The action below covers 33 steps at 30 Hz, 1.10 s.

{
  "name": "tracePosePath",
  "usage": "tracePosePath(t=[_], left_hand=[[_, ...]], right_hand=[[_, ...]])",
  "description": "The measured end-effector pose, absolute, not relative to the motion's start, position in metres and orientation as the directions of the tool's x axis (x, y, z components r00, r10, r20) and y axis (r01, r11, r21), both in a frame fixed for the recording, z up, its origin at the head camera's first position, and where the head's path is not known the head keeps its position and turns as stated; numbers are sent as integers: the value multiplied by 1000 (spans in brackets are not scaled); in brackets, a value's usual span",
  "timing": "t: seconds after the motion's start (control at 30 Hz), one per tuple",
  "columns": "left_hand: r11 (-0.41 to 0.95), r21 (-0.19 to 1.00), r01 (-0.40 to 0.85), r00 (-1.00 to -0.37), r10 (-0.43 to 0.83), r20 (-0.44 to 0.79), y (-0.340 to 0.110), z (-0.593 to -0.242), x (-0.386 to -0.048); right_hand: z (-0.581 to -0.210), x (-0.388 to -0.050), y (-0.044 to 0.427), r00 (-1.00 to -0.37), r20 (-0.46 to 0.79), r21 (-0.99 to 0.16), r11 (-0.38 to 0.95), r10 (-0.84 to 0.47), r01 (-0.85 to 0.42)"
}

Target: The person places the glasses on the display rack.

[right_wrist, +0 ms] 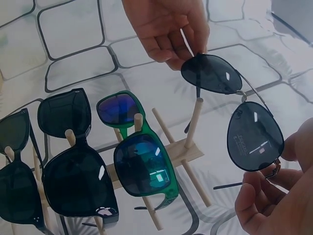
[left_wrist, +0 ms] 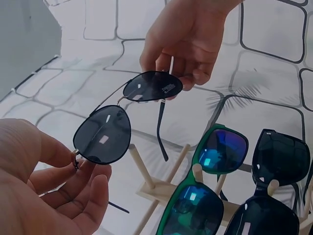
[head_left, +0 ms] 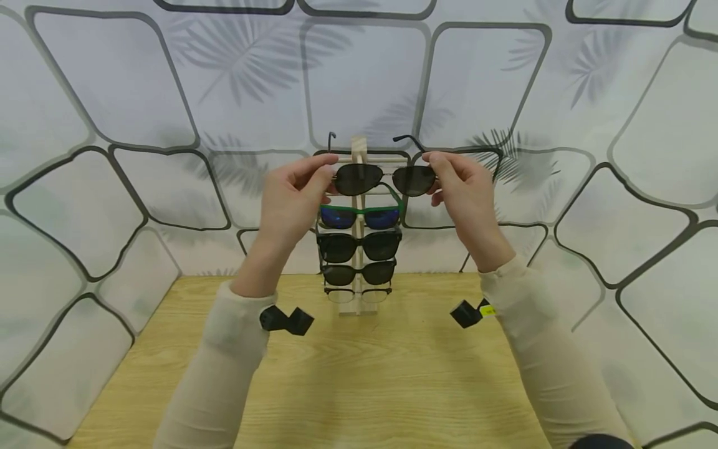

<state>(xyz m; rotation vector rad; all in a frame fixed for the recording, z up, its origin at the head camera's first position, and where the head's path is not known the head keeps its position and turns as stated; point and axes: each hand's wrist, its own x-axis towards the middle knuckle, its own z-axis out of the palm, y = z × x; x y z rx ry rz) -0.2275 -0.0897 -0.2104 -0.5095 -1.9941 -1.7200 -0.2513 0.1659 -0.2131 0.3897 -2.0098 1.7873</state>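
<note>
Dark aviator sunglasses (head_left: 359, 179) with a thin metal frame are held up in front of the top of a wooden display rack (head_left: 359, 146). My left hand (head_left: 297, 196) pinches them at the left hinge, and my right hand (head_left: 464, 196) pinches the right hinge. Both temples are unfolded and point away toward the back wall. In the left wrist view the aviator lenses (left_wrist: 103, 134) stand apart from the rack's upper pegs (left_wrist: 142, 166). Just below them on the rack sit green-framed sunglasses (head_left: 359, 217) with blue mirrored lenses.
Lower on the rack hang black sunglasses (head_left: 359, 247), another dark pair (head_left: 359, 273) and clear-lensed glasses (head_left: 358, 294). The rack's base (head_left: 358, 308) stands on a wood-grain table (head_left: 370, 374). Patterned panels (head_left: 364, 81) enclose the back and sides.
</note>
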Motion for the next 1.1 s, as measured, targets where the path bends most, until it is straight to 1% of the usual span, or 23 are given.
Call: tracePosePath(t=[0.2,0.47,0.77,1.1], left_hand=[[141,852,504,-858,-27,513,-97,-214,-233],[151,870,469,-877,-42,479,-104,-217,-239],[76,916,394,-917,-39,397,-108,-217,-249],[36,935,354,-934,-45,355,-112,-216,-256]], right_hand=[[-214,-254,160,-889,453,-885,147,59,-441],[-216,-261,154,-898,438,-892,147,53,-426],[-216,-267,148,-902,428,-897,142,52,-418],[-219,-269,143,-893,450,-883,159,12,-443]])
